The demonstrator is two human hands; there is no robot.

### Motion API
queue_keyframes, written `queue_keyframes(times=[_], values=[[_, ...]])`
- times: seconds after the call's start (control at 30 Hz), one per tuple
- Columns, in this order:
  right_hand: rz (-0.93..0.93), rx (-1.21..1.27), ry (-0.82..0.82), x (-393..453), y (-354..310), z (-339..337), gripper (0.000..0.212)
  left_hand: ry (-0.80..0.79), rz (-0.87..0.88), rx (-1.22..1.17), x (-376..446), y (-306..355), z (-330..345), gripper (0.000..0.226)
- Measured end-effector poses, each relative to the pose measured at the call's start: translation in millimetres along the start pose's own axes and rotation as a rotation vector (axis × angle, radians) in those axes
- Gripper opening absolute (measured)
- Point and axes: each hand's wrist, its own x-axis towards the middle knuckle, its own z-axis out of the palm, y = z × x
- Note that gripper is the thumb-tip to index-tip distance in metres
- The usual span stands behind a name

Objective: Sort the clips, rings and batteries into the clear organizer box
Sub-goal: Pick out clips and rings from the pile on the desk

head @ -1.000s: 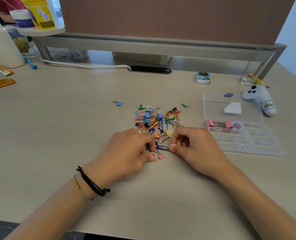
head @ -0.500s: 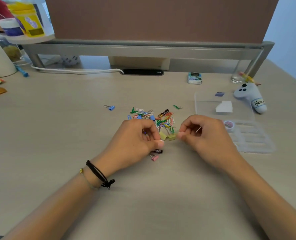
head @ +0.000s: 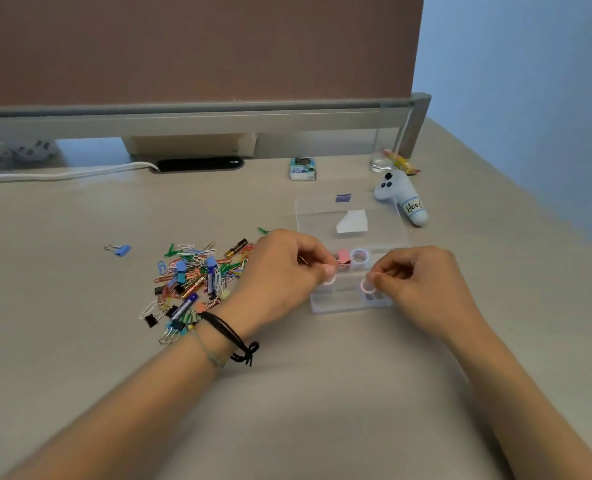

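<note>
A clear organizer box [head: 350, 299] lies open on the desk, its lid [head: 351, 216] folded back. My left hand [head: 284, 271] pinches a pink ring [head: 330, 280] over the box's left side. My right hand [head: 422, 282] pinches another pink ring [head: 367, 286] over the box's right side. A pink binder clip [head: 343, 257] and a pale ring [head: 359, 256] sit in the back compartments. The pile of coloured clips and batteries [head: 197, 275] lies left of my left hand, with a purple battery [head: 186, 304] at its near edge.
A lone blue binder clip [head: 121, 250] lies left of the pile. A white plush toy [head: 403, 199] rests behind the box on the right, near a small glass [head: 380, 164]. A small packet [head: 303, 169] and white cable [head: 66, 173] sit by the rear shelf.
Both hands moved right from the pile to above the organizer box, each now pinching a pink ring. The view also shifted right.
</note>
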Motion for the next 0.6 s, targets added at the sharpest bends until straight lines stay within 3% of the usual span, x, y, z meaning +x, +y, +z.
queue_keyframes(times=[0.17,0.4,0.6], values=[[-0.005,-0.138,0.022,1,14,0,0.012,-0.06,-0.013,0.02,7,12,25,0.014],[0.023,-0.032,0.169,7,22,-6,0.01,-0.122,-0.002,0.032,14,19,44,0.017],[0.024,-0.008,0.187,7,25,-5,0.011,-0.127,0.0,0.067,19,24,56,0.012]])
